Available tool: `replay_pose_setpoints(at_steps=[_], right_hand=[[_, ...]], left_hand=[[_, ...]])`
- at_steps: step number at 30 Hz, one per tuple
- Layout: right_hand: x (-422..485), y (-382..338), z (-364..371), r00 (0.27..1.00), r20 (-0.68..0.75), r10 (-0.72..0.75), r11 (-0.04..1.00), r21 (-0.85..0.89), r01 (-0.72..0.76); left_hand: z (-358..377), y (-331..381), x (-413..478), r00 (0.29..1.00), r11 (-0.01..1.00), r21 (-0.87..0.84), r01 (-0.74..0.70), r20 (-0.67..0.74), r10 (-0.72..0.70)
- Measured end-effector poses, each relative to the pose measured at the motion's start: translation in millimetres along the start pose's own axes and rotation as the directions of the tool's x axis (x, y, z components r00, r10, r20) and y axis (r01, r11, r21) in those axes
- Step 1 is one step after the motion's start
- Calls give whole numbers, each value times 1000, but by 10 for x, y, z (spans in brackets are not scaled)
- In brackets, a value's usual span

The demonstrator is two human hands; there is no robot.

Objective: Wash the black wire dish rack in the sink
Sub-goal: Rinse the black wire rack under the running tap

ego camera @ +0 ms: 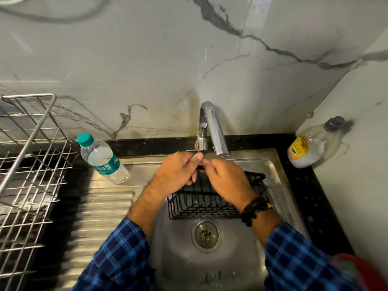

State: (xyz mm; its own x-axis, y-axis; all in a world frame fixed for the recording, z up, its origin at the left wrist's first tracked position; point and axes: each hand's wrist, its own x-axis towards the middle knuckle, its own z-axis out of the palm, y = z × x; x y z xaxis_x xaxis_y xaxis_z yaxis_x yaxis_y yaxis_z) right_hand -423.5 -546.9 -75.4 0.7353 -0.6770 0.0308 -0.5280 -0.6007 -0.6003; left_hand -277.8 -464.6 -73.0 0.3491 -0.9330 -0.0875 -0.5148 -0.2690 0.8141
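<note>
Head view looks straight down on the sink (270, 164), where the black wire rack (199, 203) sits tipped in the basin, just behind the drain (206, 234) and below the tap (212, 127). My left hand (178, 170) and right hand (227, 179) meet at its far rim, each with fingers curled round the top wire and the thumbs close together. Whether water is running I cannot tell. The grip is narrow, both hands bunched at one spot, so I judge the rack could swing or twist on that wire and slip if my fingers are wet, dropping against the steel. My knuckles are right under the tap's lever, and a sudden lift might knock it. Spray off the wires could also reach my shirt cuffs, or the water bottle (100, 158) at the back of the draining board and the soap bottle (306, 151) on the bench (304, 196).
</note>
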Motion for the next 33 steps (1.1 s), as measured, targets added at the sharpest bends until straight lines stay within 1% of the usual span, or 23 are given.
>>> replay_pose_setpoints(at_steps=[1, 2, 4, 7, 10, 11, 12, 13, 14, 15, 16, 17, 19, 21, 22, 23, 24, 25, 26, 28, 31, 32, 33], right_hand=[[2, 48, -8, 995, -33, 91, 990, 108, -87], [2, 94, -14, 977, -49, 209, 941, 280, -187], [14, 169, -25, 904, -56, 424, 754, 575, -318], [-12, 279, 109, 845, 9, 535, 610, 687, -394], [-75, 325, 157, 866, 86, 492, 578, 712, -399], [-94, 296, 106, 886, 101, 452, 582, 720, -379], [-121, 245, 32, 914, 71, 400, 641, 691, -334], [-138, 196, -34, 947, 8, 322, 780, 565, -270], [-148, 161, -79, 976, -88, 201, 942, 289, -168], [-145, 112, -92, 986, -156, 64, 997, -41, -71], [-137, 57, -81, 984, -177, -34, 979, -205, -3], [-135, 32, -75, 983, -167, -78, 968, -248, 35], [-80, 53, -49, 985, -171, -32, 985, -171, 3], [-13, 107, -100, 966, -240, 93, 992, -58, -110], [10, 138, -150, 944, -274, 184, 983, 38, -180], [33, 187, -178, 917, -268, 294, 951, 181, -251], [50, 261, -157, 888, -224, 402, 882, 355, -310], [63, 360, -104, 864, -139, 484, 791, 493, -364], [72, 470, -49, 844, -55, 533, 708, 576, -409], [61, 614, 20, 819, 20, 574, 632, 625, -459], [13, 656, -31, 863, 3, 505, 676, 620, -398], [-1, 601, -75, 909, -10, 417, 737, 588, -332], [-13, 524, -123, 957, 2, 291, 850, 459, -259]], left_hand=[[-27, -66, -27, 1000, 991, -136, -9, -8, 8], [-57, -158, -59, 999, 980, -200, -20, -38, 12], [-95, -363, -121, 991, 995, -95, -25, -131, 12], [-67, -472, -169, 984, 996, 53, 75, -164, -65], [-8, -237, -134, 984, 976, 204, 72, -177, -36], [24, -154, -103, 986, 950, 305, 64, -167, -13], [50, -55, -76, 985, 910, 409, 69, -174, 4], [70, 48, -57, 982, 867, 490, 85, -187, 10], [96, 122, -37, 983, 834, 546, 84, -181, 20], [115, 188, -9, 986, 813, 578, 71, -162, 30], [126, 248, 18, 988, 806, 590, 46, -145, 50], [127, 297, 40, 989, 816, 577, 24, -134, 66], [139, 286, 70, 989, 883, 469, -26, -116, 90], [123, 98, 57, 998, 987, 157, -21, -62, 31], [111, -38, 26, 998, 999, -39, 28, -56, -30], [111, -182, -13, 993, 988, -137, 73, -83, -85], [105, -314, -46, 986, 987, -131, 93, -124, -110], [94, -421, -62, 984, 994, -52, 96, -144, -103], [87, -453, -61, 987, 993, 50, 108, -126, -101], [93, -371, -34, 991, 965, 225, 136, -35, -132], [138, -67, 11, 989, 893, 440, 93, 67, -135], [168, 6, 38, 991, 853, 518, 64, 70, -116], [209, 73, 65, 994, 815, 578, 35, 66, -90]])
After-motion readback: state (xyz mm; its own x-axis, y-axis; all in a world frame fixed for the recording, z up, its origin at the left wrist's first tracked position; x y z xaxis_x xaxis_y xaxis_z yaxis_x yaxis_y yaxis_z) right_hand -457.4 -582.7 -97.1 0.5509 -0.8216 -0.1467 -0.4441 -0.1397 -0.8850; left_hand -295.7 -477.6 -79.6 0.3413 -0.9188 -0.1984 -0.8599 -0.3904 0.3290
